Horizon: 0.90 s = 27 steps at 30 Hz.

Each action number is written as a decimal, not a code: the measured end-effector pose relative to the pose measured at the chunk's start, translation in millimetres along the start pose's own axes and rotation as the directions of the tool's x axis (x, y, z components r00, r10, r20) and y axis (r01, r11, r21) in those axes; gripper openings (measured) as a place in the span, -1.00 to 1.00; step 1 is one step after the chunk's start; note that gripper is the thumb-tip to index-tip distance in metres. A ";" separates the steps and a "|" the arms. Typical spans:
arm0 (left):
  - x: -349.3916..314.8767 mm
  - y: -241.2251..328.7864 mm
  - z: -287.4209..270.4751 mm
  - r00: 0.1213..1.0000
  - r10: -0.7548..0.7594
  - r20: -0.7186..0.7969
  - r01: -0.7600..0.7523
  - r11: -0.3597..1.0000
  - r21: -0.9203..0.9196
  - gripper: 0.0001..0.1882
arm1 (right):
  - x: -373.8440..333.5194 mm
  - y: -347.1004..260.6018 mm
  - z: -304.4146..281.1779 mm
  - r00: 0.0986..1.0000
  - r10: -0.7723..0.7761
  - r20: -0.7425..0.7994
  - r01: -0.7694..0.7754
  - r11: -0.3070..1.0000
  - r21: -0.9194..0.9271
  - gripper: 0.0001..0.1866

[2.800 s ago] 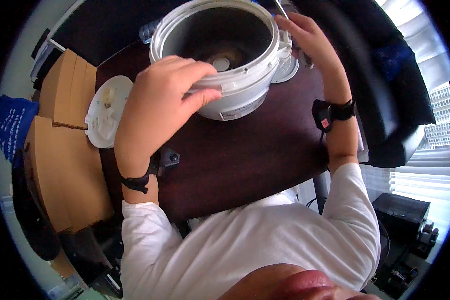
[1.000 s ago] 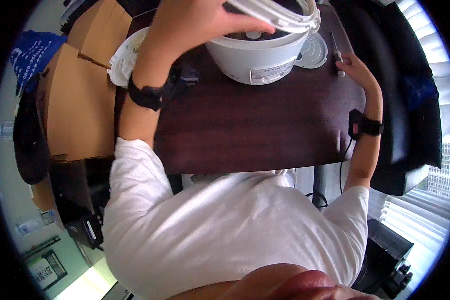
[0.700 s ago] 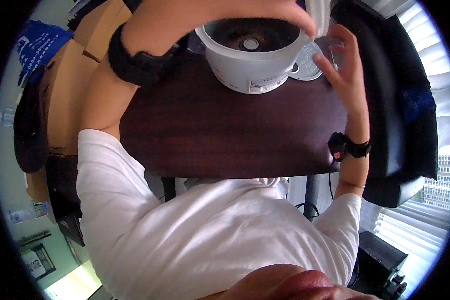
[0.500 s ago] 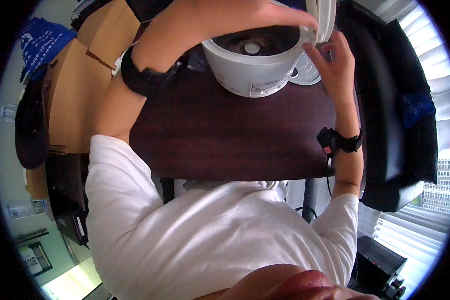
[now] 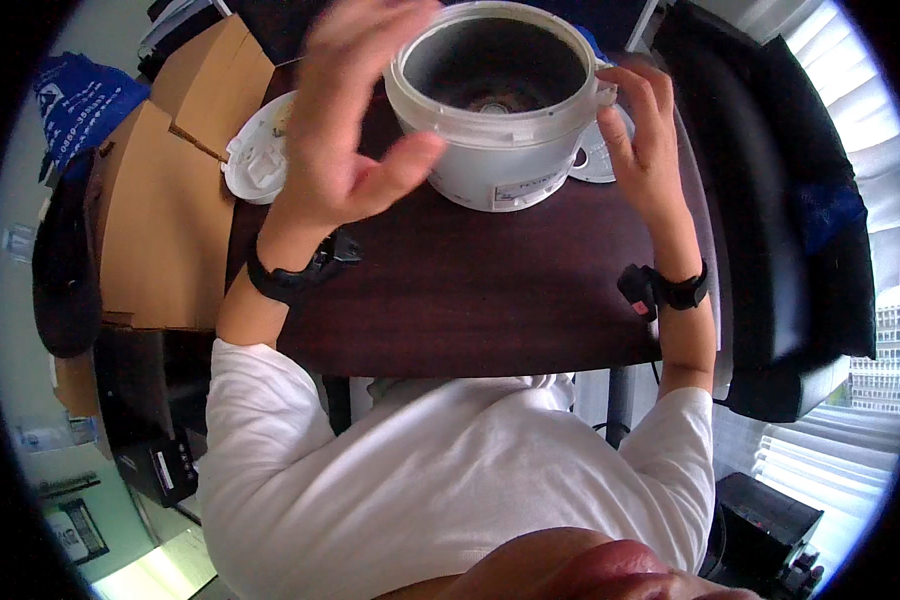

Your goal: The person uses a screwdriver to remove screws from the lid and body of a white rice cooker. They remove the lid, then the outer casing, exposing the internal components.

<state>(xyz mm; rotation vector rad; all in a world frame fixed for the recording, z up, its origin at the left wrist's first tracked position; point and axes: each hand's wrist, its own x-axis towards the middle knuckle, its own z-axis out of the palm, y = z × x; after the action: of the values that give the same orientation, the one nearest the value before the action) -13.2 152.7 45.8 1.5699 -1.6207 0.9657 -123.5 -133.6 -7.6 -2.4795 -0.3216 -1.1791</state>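
A white round rice cooker [image 5: 470, 165] stands at the far side of the table, its dark inside facing up. On its top lies a pale, partly see-through ring [image 5: 425, 118], looking slightly raised over the body. With thumb and fingers, my right hand [image 5: 645, 130] grips a small projecting piece at the ring's right edge. My left hand [image 5: 345, 130] is held up beside the cooker's left side, fingers apart and holding nothing; motion blurs it. A white perforated disc [image 5: 598, 172] lies behind my right hand, partly covered by it.
On the dark table [image 5: 470, 290], a white dish [image 5: 245, 185] with whitish pieces sits at the left. Cardboard boxes [image 5: 175, 220] stand along the left edge. Black padded furniture [image 5: 770, 220] lines the right side.
The upright white part at the cooker's right is no longer standing; a ring now lies over the top. My left hand has drawn back to the left, uncovering the dish.
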 end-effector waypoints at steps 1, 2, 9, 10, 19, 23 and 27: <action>-1.0 6.4 9.4 0.993 -0.108 0.058 0.112 0.990 -0.088 -0.31 | -2.2 2.3 0.3 0.999 0.036 0.006 -0.036 0.999 0.024 -0.57; -2.5 12.3 20.0 0.970 -0.207 0.124 0.227 0.959 -0.170 -0.30 | -4.6 4.8 1.0 0.997 0.075 0.021 -0.076 0.996 0.041 -0.55; -10.5 14.2 74.0 0.941 -0.205 0.269 0.156 0.969 0.193 -0.47 | -39.2 36.7 16.7 0.811 0.538 0.231 -0.582 0.694 0.424 -0.46; -9.8 12.6 77.1 0.952 -0.191 0.239 0.152 0.973 0.173 -0.51 | -45.3 40.7 19.5 0.760 0.584 0.285 -0.646 0.629 0.433 -0.46; -10.5 -25.8 66.8 0.800 -0.582 -0.145 0.583 0.812 -0.045 -0.55 | -69.4 60.6 26.2 0.667 0.640 0.381 -0.742 0.523 0.419 -0.43; -22.5 -51.7 44.1 0.454 -0.871 -0.188 0.724 0.484 -0.492 -0.50 | -70.6 66.2 25.1 0.682 0.628 0.375 -0.731 0.572 0.371 -0.48; -33.6 -55.7 28.0 0.283 -0.951 -0.122 0.697 0.291 -0.655 -0.53 | -74.0 78.9 21.6 0.746 0.612 0.262 -0.663 0.718 0.212 -0.51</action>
<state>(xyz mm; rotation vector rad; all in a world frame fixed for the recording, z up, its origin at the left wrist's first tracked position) 44.8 145.2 5.8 1.3400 -0.3321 0.2177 -126.3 -199.0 -96.4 -2.1416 0.3008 -0.5687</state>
